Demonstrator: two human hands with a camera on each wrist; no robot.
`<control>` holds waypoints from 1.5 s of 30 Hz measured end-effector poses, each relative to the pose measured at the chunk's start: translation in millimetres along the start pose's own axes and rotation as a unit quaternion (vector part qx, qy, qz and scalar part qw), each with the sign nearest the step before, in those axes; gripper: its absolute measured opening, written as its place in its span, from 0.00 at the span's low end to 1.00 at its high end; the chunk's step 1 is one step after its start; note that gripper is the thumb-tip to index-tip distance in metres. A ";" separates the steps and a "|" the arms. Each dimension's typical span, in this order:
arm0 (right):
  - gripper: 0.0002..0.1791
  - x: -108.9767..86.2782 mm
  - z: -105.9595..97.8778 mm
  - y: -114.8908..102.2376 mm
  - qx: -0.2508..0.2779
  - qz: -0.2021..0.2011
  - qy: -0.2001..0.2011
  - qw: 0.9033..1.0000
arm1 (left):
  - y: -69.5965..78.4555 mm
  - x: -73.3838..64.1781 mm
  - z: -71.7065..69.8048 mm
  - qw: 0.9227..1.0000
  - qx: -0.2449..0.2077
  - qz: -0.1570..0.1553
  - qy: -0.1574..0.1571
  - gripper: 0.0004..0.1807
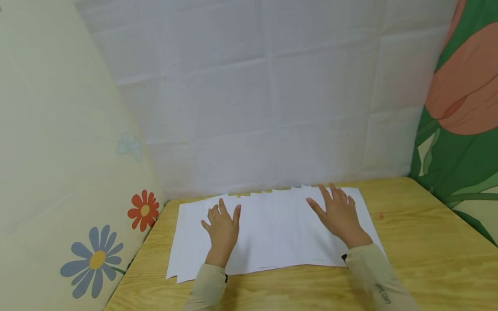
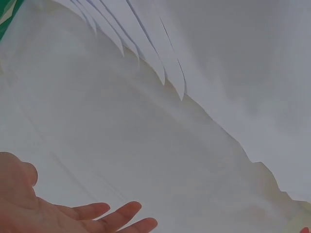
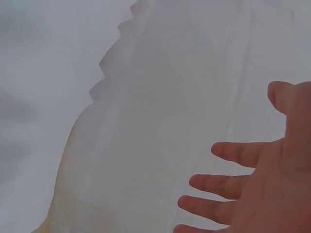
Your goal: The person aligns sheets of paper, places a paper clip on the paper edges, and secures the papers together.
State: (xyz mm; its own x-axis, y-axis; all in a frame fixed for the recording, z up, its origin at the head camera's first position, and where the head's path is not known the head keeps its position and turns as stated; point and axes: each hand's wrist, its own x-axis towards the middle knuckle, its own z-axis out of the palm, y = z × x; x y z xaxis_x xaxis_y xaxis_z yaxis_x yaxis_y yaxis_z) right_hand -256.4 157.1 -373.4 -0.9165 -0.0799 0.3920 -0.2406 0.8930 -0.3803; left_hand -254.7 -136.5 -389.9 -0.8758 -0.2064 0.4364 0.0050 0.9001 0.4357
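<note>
Fingers (image 3: 238, 154) apart, left hand (image 1: 223, 233) and right hand (image 1: 343, 218) hold nothing. The sheets (image 1: 272, 235) look fully spread (if roughly), not yet squared.

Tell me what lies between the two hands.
In the head view, overlapping white paper sheets span the stretch between the left hand and right hand.
</note>
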 end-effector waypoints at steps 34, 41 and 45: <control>0.44 6.2 -5.6 43.6 0.016 0.052 -0.016 0.998 | -54.4 21.8 -8.7 0.997 0.031 -0.071 -0.007 0.40; 0.45 4.9 -5.8 45.5 0.024 0.068 -0.023 0.997 | -63.3 23.8 -12.5 0.996 0.036 -0.077 -0.006 0.40; 0.46 6.0 -5.4 47.4 0.029 0.079 -0.033 0.996 | -70.0 25.2 -16.5 0.996 0.035 -0.081 -0.003 0.40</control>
State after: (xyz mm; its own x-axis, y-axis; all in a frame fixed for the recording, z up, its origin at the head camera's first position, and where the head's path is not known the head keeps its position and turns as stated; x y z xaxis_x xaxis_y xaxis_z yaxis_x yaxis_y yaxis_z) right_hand -271.5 201.4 -384.6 -0.9629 0.0295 0.2683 -0.1077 0.8695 -0.4821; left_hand -269.1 -211.1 -396.4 -0.8650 -0.3497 0.3598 -0.1711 0.8797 0.4438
